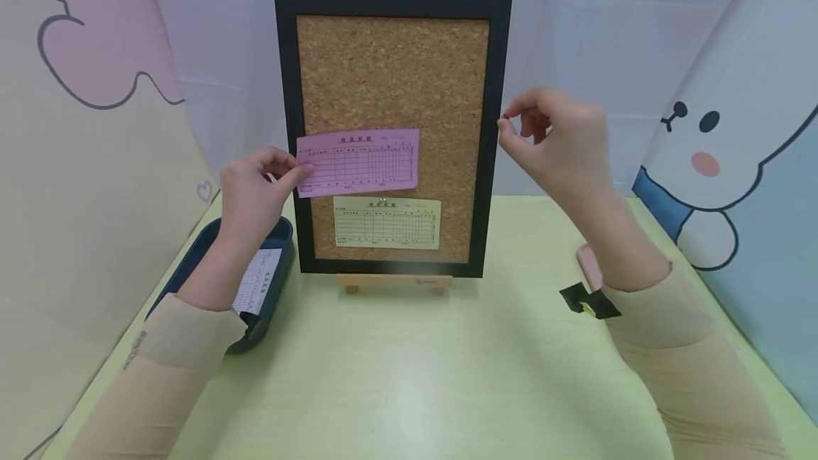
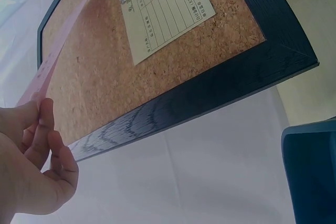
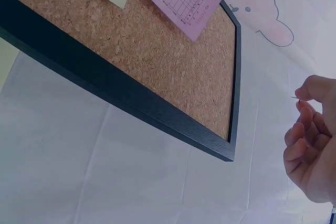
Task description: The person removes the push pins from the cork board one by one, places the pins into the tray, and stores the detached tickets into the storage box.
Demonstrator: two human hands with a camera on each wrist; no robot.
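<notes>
Pink slip [image 1: 361, 162], pinched at its left end by the left hand [image 1: 255, 187], in front of a corkboard [image 1: 393, 69]. Pin [image 3: 294, 97], pinched in the right hand [image 1: 562, 137]. Yellow slip [image 1: 387, 227], pinned low on the corkboard.

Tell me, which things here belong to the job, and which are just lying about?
Part of the job, it seems:
- pink slip, in the left fingers
- pin, in the right fingers
- board on its stand
- yellow slip, pinned up
- tray with a white slip

Apparently lying about:
- pink object, partly hidden; I can't tell what
</notes>
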